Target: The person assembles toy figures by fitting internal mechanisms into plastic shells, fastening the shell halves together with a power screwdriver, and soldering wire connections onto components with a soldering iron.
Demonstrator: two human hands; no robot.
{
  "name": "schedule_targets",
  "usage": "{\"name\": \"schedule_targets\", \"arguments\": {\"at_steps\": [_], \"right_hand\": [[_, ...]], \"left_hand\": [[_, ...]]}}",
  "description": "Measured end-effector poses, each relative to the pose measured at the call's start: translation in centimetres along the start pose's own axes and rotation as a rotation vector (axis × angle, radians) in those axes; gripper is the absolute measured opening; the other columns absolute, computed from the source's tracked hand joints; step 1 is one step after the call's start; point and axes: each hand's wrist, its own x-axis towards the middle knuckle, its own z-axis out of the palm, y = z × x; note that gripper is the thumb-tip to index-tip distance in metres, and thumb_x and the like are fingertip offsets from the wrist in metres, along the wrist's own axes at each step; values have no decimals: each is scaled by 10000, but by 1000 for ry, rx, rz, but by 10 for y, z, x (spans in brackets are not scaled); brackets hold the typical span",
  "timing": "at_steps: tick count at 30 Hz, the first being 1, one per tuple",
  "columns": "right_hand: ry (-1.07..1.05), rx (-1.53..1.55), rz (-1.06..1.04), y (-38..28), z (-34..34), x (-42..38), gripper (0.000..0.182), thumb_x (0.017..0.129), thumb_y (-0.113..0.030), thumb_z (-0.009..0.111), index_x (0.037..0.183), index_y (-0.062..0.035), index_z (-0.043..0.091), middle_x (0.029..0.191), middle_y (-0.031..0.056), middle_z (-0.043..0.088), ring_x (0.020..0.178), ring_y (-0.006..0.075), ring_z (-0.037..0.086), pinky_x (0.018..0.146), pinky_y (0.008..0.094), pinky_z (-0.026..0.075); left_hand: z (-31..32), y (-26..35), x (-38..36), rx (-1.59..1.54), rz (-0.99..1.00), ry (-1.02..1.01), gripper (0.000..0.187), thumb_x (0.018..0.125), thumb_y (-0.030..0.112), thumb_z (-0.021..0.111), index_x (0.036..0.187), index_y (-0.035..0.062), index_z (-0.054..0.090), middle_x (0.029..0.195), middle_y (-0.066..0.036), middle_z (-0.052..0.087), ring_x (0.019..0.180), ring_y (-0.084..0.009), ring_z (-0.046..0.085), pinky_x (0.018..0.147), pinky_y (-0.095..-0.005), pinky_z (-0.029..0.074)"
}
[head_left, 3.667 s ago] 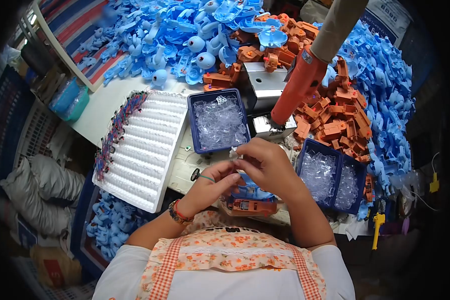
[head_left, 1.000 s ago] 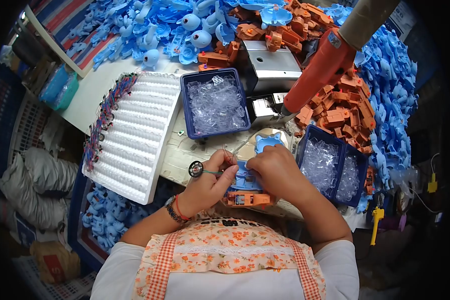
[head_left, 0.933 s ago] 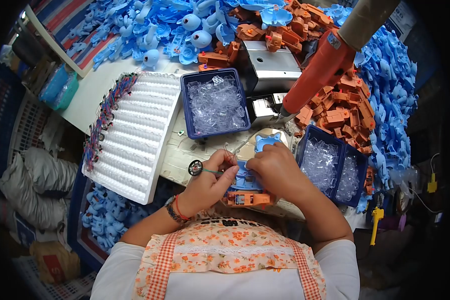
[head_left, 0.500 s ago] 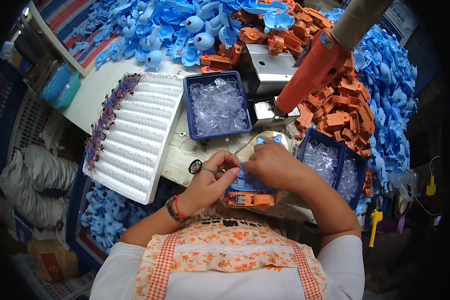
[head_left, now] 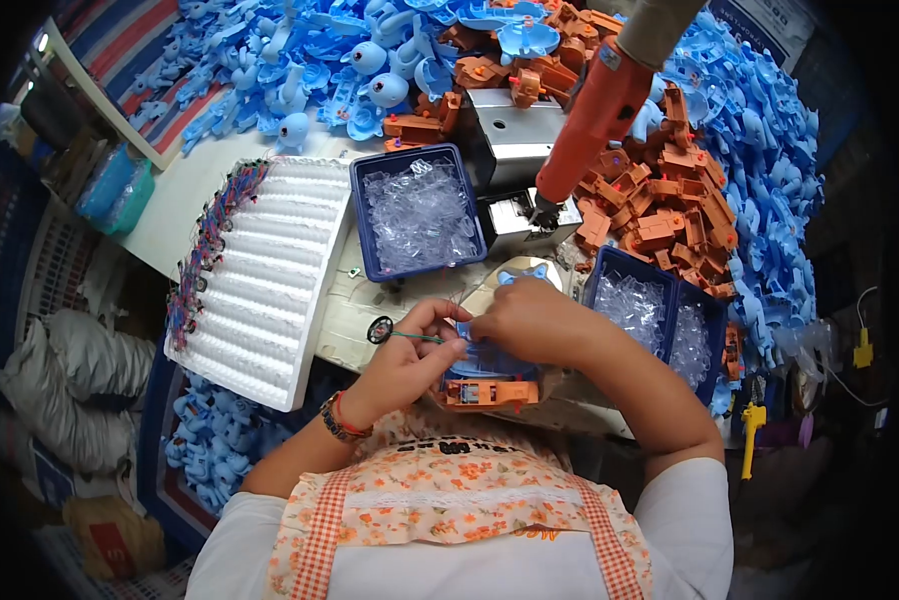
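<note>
My left hand (head_left: 416, 352) is closed in a pinch on the thin wires of a small round black speaker (head_left: 380, 329), which sticks out to its left. Close beside it my right hand (head_left: 532, 322) has its fingers pressed together over a light blue plastic shell (head_left: 490, 361); what they grip is hidden. The shell lies in front of my apron, partly covered by both hands. Just below it sits an orange-brown plastic housing (head_left: 492, 393). Another light blue piece (head_left: 523, 273) shows beyond my right fingers.
A blue tray of clear plastic parts (head_left: 358, 215) stands ahead, and two more bins (head_left: 675, 300) are at the right. An orange electric screwdriver (head_left: 595, 120) hangs above a metal box (head_left: 510, 228). White ridged foam (head_left: 275, 270) holds wired parts at left. Blue and brown parts are heaped behind.
The whole view has shifted slightly. My right fingertips have come a little nearer to my left fingertips. The speaker still hangs out from my left hand by its wires.
</note>
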Motion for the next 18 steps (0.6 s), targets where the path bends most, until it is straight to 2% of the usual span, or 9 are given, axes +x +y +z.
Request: {"name": "schedule_targets", "arguments": {"at_steps": [2, 4, 6, 8, 9, 10, 12, 13, 18], "right_hand": [[130, 285, 112, -3, -13, -19, 121, 800, -164, 710, 913, -120, 703, 786, 112, 678, 785, 274, 671, 706, 428, 494], [213, 336, 145, -8, -17, -39, 211, 744, -151, 782, 928, -108, 687, 826, 118, 668, 784, 275, 671, 650, 414, 498], [512, 409, 8, -25, -16, -58, 261, 715, -166, 823, 923, -114, 673, 879, 101, 665, 768, 267, 659, 626, 391, 492], [592, 410, -146, -50, -8, -63, 325, 667, -203, 867, 907, -114, 667, 944, 83, 664, 759, 253, 647, 617, 361, 491], [465, 351, -130, -59, -2, -68, 279, 693, -207, 832, 904, -126, 669, 1044, 83, 665, 810, 243, 654, 672, 356, 513], [463, 356, -127, -62, 6, -69, 279, 693, -207, 832, 904, -126, 669, 1044, 83, 665, 810, 243, 654, 672, 356, 513], [538, -18, -130, -62, 23, -68, 203, 738, -200, 772, 904, -139, 671, 1121, 86, 654, 874, 241, 655, 739, 364, 532], [531, -26, -82, -62, 25, -70, 137, 779, -176, 706, 912, -158, 674, 1197, 87, 633, 945, 249, 651, 809, 389, 537], [580, -71, -52, -63, 23, -63, 139, 793, -166, 695, 929, -165, 666, 1236, 88, 623, 1067, 285, 628, 915, 446, 512]], "left_hand": [[1, 0, 0, 17, -23, -4, 361, 987, 111, 573, 1326, 39, 470, 951, -48, 631, 627, -18, 563, 481, -159, 422], [1, 0, 1, 13, -11, 7, 360, 988, 112, 573, 1325, 38, 471, 951, -44, 631, 622, -19, 564, 484, -158, 423], [1, 0, 3, 10, 0, 2, 357, 988, 116, 573, 1322, 38, 473, 951, -37, 632, 612, -19, 565, 489, -156, 426], [0, -9, 9, 26, 55, 0, 350, 989, 117, 571, 1317, 40, 478, 957, -35, 628, 664, -22, 583, 487, -158, 429], [0, -10, 12, 39, 113, -3, 343, 990, 119, 569, 1313, 41, 483, 962, -33, 623, 716, -25, 601, 484, -161, 433], [-1, -7, 12, 37, 107, -3, 343, 990, 119, 569, 1313, 41, 483, 962, -33, 623, 716, -25, 601, 484, -161, 433], [0, 8, 12, 47, -23, -27, 340, 988, 117, 571, 1307, 37, 488, 998, -34, 613, 835, -36, 613, 574, -165, 475], [2, 8, 14, 36, 5, -9, 336, 986, 120, 573, 1301, 34, 493, 1059, -42, 609, 879, -46, 619, 694, -171, 497], [-4, 6, 24, 141, 29, -24, 315, 983, 121, 579, 1273, 20, 512, 1170, -40, 597, 931, -55, 613, 798, -194, 497]]}}
